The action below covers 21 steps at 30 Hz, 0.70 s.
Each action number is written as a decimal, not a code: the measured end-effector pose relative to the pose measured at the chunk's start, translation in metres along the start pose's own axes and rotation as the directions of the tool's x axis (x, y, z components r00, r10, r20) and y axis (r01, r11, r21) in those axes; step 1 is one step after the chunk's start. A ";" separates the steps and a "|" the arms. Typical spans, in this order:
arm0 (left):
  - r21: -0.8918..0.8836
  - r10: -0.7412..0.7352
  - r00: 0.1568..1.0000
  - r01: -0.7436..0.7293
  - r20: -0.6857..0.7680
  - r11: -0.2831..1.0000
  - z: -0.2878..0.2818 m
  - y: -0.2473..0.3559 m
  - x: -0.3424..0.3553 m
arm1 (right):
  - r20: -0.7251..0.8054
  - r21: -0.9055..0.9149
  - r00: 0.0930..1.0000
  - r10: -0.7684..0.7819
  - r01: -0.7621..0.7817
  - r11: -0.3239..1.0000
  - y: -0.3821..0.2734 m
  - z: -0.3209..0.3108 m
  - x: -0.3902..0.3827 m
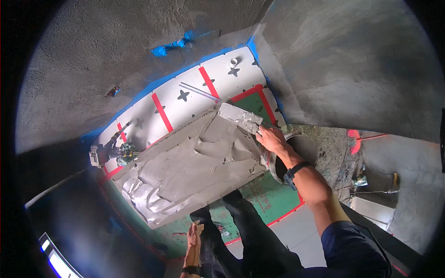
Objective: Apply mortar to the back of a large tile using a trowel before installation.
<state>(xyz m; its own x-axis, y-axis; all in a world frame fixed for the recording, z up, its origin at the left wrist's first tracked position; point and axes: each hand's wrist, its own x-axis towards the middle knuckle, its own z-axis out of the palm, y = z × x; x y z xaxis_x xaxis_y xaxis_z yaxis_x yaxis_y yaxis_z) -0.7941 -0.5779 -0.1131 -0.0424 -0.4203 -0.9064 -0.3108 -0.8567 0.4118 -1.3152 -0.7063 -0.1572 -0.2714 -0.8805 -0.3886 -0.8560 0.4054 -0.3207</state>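
Note:
My right hand [272,139] is closed round the handle of a notched-looking flat trowel [241,117], whose blade is smeared with grey mortar. The blade lies at the far right corner of a large rectangular slab [155,223]. A thick, uneven layer of wet grey mortar [190,162] covers the slab, with ridges in the middle and shiny lumps at the near left end. My left hand [194,234] hangs beside my leg, below the slab's near edge, its fingers loosely bent and holding nothing I can see.
A bucket [289,157] stands right of the slab, partly behind my right forearm. Beyond the slab lie a ruler [199,91] and a small white roll [233,62] on white covering. A cordless power tool [111,150] sits at left. Grey walls [352,60] enclose the corner.

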 end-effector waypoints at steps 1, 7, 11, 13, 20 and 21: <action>0.009 0.000 1.000 0.000 -0.018 1.000 0.005 0.001 -0.002 | 0.003 0.020 1.000 -0.017 0.017 1.000 0.002 0.001 0.004; 0.085 -0.056 0.998 0.058 -0.018 0.995 0.011 -0.019 -0.006 | 0.051 0.303 0.999 0.014 -0.029 0.953 0.057 0.019 0.024; 0.130 -0.136 0.991 0.132 0.016 0.983 0.025 -0.023 0.004 | -0.090 0.336 0.994 0.057 -0.024 0.941 0.114 0.047 0.026; 0.044 -0.095 0.995 0.097 -0.042 0.994 -0.003 -0.046 0.002 | 0.032 0.456 0.994 0.105 -0.108 0.884 0.096 0.066 0.014; 0.477 0.054 0.997 -0.074 0.056 0.876 0.036 0.016 -0.003 | -0.217 0.474 0.975 0.049 0.061 0.878 -0.064 0.087 -0.132; 0.450 0.031 0.997 -0.061 0.075 0.891 0.036 0.017 0.001 | -0.255 0.445 0.966 -0.046 0.159 0.881 -0.088 0.100 -0.148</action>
<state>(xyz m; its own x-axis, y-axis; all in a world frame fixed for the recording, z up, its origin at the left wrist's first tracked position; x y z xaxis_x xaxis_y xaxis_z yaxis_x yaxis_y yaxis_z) -0.8338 -0.5817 -0.1104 -0.1233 -0.4227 -0.8979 -0.7015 -0.6028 0.3801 -1.1552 -0.5871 -0.1578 -0.3352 -0.9316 -0.1407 -0.6018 0.3266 -0.7288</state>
